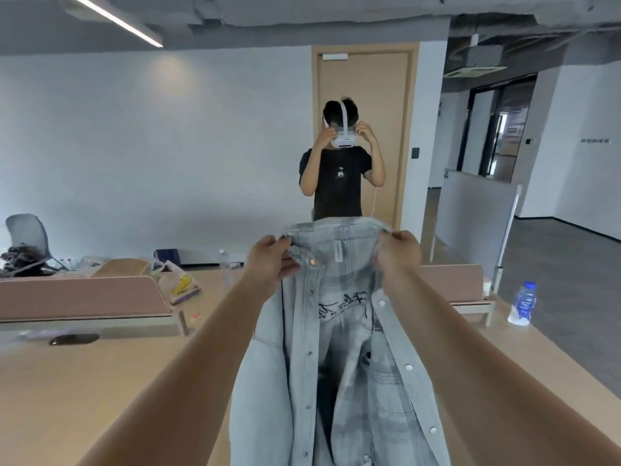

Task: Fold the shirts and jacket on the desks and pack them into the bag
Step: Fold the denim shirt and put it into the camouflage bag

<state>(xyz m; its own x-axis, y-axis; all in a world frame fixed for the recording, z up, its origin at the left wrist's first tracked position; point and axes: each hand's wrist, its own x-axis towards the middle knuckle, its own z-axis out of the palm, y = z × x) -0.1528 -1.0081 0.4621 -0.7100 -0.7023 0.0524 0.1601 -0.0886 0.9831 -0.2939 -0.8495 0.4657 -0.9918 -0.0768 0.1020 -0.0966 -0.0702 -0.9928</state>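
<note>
A light blue denim jacket (339, 348) hangs in the air in front of me, open at the front, its snaps and inner lining showing. My left hand (272, 257) grips the collar on the left side. At the right side of the collar my right hand (398, 252) pinches the fabric. Both arms are stretched forward and hold the jacket up above the wooden desk (84, 381). The jacket's lower part runs out of the bottom of the view. No bag is plainly visible.
A person in a black T-shirt (339, 173) stands beyond the desk, adjusting a white headset. A water bottle (522, 302) stands at the right desk edge. Pink dividers (80, 297), a plastic bag (178, 280), another bottle (224, 260) and an office chair (27, 243) lie left.
</note>
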